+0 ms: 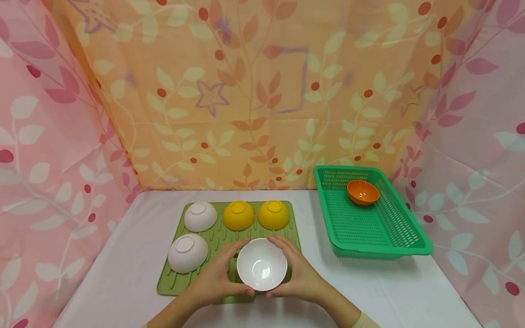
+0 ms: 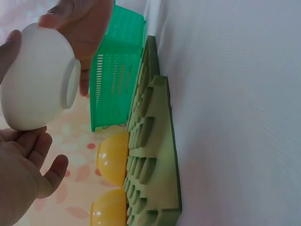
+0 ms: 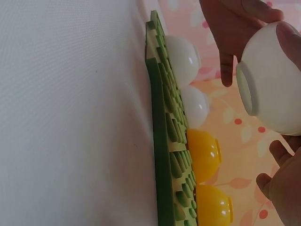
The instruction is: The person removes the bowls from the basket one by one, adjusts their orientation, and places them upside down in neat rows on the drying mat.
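Observation:
Between both hands, a white bowl (image 1: 262, 264) is held raised over the front of the green drying mat (image 1: 170, 284), its opening facing up toward the head camera. My left hand (image 1: 217, 279) grips its left side, thumb near the front and fingers toward the back. On the opposite side my right hand (image 1: 302, 278) holds it the same way. Both wrist views show the bowl's base (image 2: 72, 84) apart from the mat. Upside down on the mat stand two white bowls, one behind (image 1: 200, 216) and one in front (image 1: 187, 253), plus two yellow bowls (image 1: 239, 215).
A green plastic basket (image 1: 328, 218) stands on the right of the white-covered table (image 1: 127, 255). Inside, toward its back, lies an orange bowl (image 1: 363, 192). Floral curtains (image 1: 254, 91) enclose the table at the back and both sides.

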Demonstrator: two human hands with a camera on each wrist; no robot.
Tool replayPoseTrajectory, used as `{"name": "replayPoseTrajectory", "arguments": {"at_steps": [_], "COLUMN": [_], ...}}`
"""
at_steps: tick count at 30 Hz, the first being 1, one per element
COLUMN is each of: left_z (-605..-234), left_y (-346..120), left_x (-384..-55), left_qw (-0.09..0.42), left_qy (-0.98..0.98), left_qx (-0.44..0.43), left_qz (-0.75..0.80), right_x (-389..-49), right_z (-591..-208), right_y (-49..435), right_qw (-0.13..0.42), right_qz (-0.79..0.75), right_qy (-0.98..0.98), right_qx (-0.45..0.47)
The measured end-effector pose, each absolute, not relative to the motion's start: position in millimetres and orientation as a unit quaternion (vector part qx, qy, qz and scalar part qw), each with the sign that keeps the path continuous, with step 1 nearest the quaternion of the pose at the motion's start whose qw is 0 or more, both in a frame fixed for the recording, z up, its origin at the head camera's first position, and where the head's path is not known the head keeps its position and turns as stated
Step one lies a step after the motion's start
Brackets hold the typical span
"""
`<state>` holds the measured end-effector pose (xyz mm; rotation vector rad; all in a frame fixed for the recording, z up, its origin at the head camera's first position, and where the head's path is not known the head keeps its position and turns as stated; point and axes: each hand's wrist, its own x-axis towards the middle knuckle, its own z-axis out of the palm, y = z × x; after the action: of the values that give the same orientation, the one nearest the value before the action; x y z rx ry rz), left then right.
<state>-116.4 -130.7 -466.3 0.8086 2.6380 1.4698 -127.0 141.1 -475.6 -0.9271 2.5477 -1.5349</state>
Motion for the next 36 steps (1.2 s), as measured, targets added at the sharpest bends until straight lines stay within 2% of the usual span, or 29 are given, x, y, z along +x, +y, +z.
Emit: {"name": "replayPoseTrajectory", "arguments": {"at_steps": [4,14,24,36], "left_z": [-464.6,-460.8,-459.1,-462.2], "left_y": [-130.1,-133.9,-132.1,-129.7], "left_x": [-115.9,-119.4,-117.8,-117.2], "left_qw": [0.015,0.075,0.069,0.060], "left_qy": [0.833,0.783,0.791,0.796], "left_qx": [0.252,0.231,0.222,0.229], "left_qz": [0.492,0.573,0.566,0.557], "right_x": [-125.8,-127.8,-128.0,-129.1], "right_z": [-474.4,-464.7,-462.0,-466.2], "right_y": [140.6,146.6,148.6,146.6], "right_qw": [0.015,0.019,0.065,0.033], "right_qz": [-0.500,-0.504,-0.526,-0.535], "right_qy": [0.813,0.800,0.798,0.799], "right_qx": [-0.298,-0.327,-0.287,-0.273]}}
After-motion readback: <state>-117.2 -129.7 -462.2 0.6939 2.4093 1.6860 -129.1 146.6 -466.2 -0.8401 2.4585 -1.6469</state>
